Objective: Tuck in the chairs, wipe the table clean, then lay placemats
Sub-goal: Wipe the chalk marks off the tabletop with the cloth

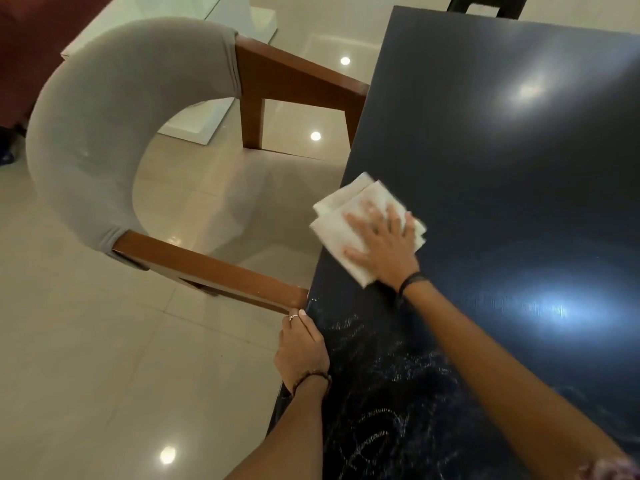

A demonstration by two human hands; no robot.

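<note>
A dark blue glossy table fills the right side of the view. On its left edge lies a folded white cloth, and my right hand presses flat on it with fingers spread. My left hand grips the table's left edge, fingers curled over the rim, just below a chair's wooden arm. That chair has a curved grey padded back and brown wooden arms and stands pushed up to the table's left side, both arm ends at the table edge. Pale streaks mark the tabletop near me.
Glossy beige floor tiles spread out to the left. A white block-like piece of furniture stands behind the chair. The dark back of another chair shows at the table's far end. Something dark red sits at the upper left.
</note>
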